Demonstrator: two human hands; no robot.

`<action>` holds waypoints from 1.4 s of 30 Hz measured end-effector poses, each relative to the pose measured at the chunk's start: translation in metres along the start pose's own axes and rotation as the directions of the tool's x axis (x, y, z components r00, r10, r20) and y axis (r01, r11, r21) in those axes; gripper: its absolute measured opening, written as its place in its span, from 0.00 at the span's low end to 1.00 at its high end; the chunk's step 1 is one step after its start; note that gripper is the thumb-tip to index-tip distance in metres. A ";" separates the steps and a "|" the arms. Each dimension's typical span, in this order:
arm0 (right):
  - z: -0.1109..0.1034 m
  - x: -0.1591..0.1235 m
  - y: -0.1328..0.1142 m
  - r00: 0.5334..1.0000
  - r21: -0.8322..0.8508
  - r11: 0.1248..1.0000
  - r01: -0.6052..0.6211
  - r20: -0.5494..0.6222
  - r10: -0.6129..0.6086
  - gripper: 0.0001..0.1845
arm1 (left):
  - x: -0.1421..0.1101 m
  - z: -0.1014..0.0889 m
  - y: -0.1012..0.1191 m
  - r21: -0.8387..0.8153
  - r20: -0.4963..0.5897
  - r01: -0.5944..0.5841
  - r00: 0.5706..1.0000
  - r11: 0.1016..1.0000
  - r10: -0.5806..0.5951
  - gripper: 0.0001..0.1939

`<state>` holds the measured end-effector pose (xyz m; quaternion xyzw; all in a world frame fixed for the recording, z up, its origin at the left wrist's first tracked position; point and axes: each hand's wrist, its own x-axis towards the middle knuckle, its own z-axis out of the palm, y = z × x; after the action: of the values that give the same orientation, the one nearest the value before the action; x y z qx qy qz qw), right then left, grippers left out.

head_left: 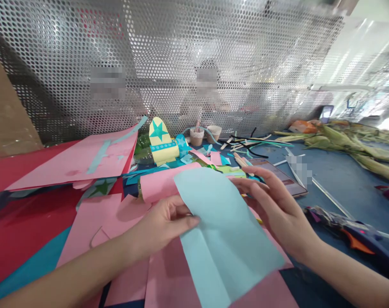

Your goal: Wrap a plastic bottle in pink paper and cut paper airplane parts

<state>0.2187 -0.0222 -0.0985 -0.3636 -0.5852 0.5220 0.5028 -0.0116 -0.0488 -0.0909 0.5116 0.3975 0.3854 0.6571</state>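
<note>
A light blue sheet of paper (223, 222) with a rounded top end and a lengthwise crease is held up in the middle of the head view. My left hand (172, 220) pinches its left edge, thumb on the front and fingers partly hidden behind. Beside the right edge, my right hand (271, 205) has its fingers stretched out and apart; whether the fingertips touch the paper is unclear. Under the blue sheet lie pink paper sheets (169, 273), and just behind it is a pink paper roll (162, 182) around what looks like a green bottle.
A yellow paper piece with a blue star (159, 130) stands behind. Two small cups (196, 137), paper scraps and thin strips line the perforated metallic screen (169, 55). To the right are a phone (279, 175), corn husks (351, 147) and a dark tool with an orange part (358, 241).
</note>
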 end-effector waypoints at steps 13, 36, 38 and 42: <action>-0.003 0.007 0.006 0.975 -0.105 0.970 -0.219 0.024 0.222 0.22 | -0.003 0.001 0.009 -0.086 -0.256 -0.038 0.967 0.996 0.015 0.23; -0.015 0.004 0.011 0.894 -0.745 0.602 0.287 0.435 0.112 0.10 | 0.002 -0.026 0.024 0.824 -0.023 -0.023 0.997 0.566 0.074 0.20; -0.012 0.004 0.011 0.892 -0.748 0.614 0.253 0.425 0.151 0.07 | 0.002 -0.025 0.025 0.844 0.008 -0.054 0.996 0.533 0.088 0.17; -0.011 0.004 0.011 0.902 -0.733 0.634 0.245 0.413 0.129 0.07 | 0.002 -0.025 0.026 0.853 0.050 -0.098 0.993 0.512 0.106 0.11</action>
<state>0.2278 -0.0136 -0.1093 -0.3994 -0.8580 0.2715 0.1747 -0.0367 -0.0329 -0.0700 0.7887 0.5075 0.1809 0.2961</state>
